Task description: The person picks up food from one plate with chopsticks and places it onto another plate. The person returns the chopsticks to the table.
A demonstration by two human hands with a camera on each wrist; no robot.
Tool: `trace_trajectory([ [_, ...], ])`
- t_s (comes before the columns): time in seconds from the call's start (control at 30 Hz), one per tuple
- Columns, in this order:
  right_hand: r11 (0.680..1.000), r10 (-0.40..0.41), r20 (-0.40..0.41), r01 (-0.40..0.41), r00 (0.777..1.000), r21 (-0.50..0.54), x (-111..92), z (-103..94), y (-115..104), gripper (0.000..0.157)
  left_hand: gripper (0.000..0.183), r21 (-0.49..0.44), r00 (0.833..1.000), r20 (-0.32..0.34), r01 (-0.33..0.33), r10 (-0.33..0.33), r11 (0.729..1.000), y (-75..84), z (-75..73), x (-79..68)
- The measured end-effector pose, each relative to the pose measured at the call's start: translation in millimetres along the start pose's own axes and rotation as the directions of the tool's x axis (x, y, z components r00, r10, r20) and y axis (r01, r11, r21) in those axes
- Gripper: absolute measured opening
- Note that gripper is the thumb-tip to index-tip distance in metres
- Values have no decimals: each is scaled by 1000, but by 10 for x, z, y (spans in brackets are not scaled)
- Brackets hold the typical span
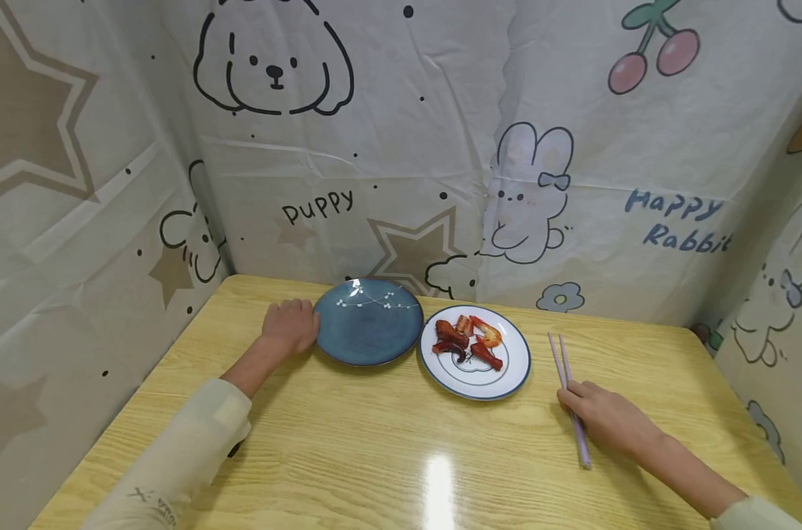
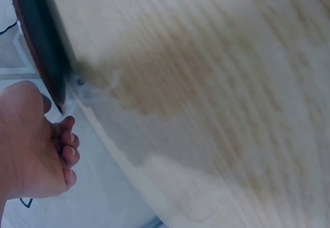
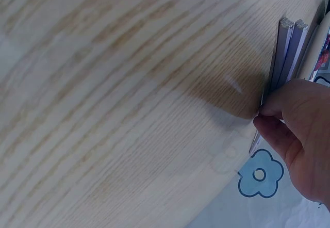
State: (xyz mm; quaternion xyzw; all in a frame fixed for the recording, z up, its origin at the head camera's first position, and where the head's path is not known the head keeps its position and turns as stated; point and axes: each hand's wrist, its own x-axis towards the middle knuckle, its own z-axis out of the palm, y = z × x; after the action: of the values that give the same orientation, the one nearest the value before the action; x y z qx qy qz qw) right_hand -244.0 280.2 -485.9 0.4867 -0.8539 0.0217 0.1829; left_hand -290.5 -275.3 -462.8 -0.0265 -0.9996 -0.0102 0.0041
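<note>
In the head view, my left hand [image 1: 291,325] is at the left rim of a dark blue plate [image 1: 367,331] with a white blossom-branch pattern. The left wrist view has the plate's rim [image 2: 44,47] between the thumb and curled fingers of that hand [image 2: 31,145]. My right hand [image 1: 602,416] pinches a pair of light purple chopsticks [image 1: 581,445], their tips pointing toward the back of the table. From the right wrist, thumb and fingers [image 3: 296,130] close around the chopsticks [image 3: 286,52] just above the wood.
A white plate [image 1: 454,383] with a blue rim stands right beside the blue one, bearing a shrimp [image 1: 487,333], a small drumstick [image 1: 485,356] and other reddish-brown food pieces. Printed cloth [image 1: 387,147] hangs behind the wooden table [image 1: 347,456] and along its sides.
</note>
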Motion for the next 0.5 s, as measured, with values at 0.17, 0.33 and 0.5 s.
trace_trajectory([
  [0.17, 1000, 8, -20, -8, 1000, 18, -4, -1, 6, 39, 41, 5, 997, -71, -6, 6, 1000, 54, -51, 49],
  [0.33, 999, 11, -10, -11, 1000, 52, -33, -6, 10, 26, 44, -32, 993, -105, -52, 49, 998, 242, -132, 53],
  [0.5, 995, 87, 7, -87, 996, 46, 8, -65, -11, 38, 47, -49, 987, -122, -107, 100, 993, 464, -212, 46],
])
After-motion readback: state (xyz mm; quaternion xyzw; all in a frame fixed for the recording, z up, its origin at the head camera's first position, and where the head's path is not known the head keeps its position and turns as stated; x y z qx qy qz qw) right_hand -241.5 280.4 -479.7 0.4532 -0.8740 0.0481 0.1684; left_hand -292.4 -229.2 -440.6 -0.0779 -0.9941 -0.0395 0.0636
